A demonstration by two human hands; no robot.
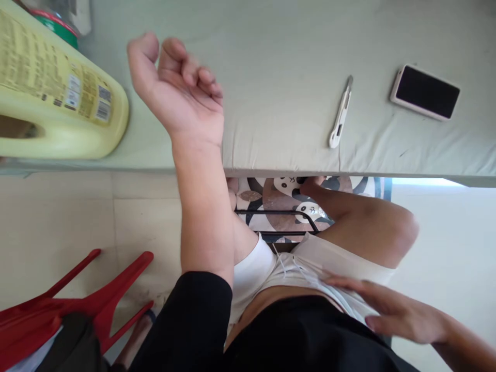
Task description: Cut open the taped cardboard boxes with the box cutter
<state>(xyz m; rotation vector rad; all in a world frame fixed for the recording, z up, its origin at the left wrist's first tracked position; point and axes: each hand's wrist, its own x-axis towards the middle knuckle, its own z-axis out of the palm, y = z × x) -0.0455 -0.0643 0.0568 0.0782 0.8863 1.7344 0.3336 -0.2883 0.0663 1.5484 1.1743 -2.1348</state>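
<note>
My left hand (182, 88) is raised above the cloth-covered table (267, 103), palm up. Its fingers are loosely curled, the thumb apart, and nothing lies in the palm. Over the white shorts (251, 268) at my lap is my right hand (395, 310), fingers stretched out and slightly blurred, holding nothing. To the right of my left hand lies a white utility knife (340, 116), its tip pointing away from me. Farther right rests a white-edged device with a black face (426, 93). A large yellow jug (89, 103) is close by on the left.
Behind the jug is a container with a green and red lid (58, 26). Red plastic furniture (93, 305) with dark fabric stands at lower left, near part of another person's leg. Below the table are a black metal bar (271, 212) and a panda-patterned mat (267, 196).
</note>
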